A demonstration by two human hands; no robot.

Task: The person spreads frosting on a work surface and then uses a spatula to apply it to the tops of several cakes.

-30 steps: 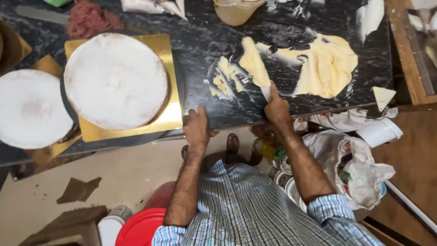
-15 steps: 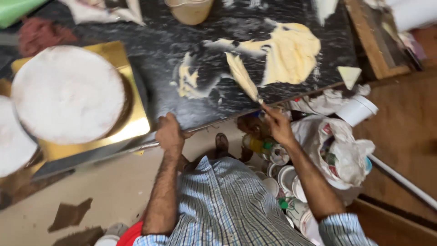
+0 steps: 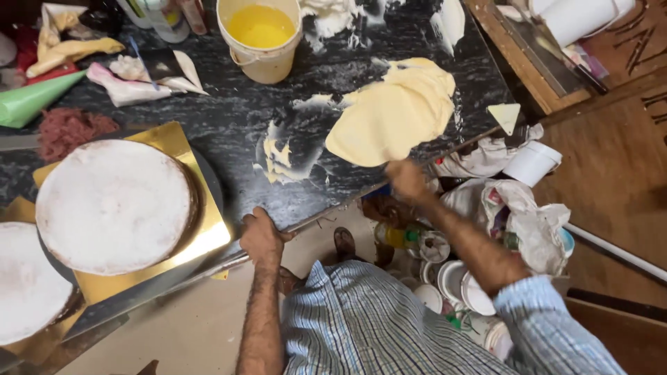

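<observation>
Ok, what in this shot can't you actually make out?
Head view only:
- Right hand: motion-blurred, so its tool can't be made out.
- Second white cake: cut off by the left edge.
- Bucket: top cropped by the frame.
- Jars under the counter: partly hidden by the right arm.

A white-iced round cake [image 3: 114, 205] sits on a gold board [image 3: 208, 232] at the left, a red crumb heap [image 3: 69, 128] and green piping bag [image 3: 31, 101] behind it, a cream bucket [image 3: 260, 42] of yellow liquid further back, plastic bags [image 3: 528, 222] on the floor.
</observation>
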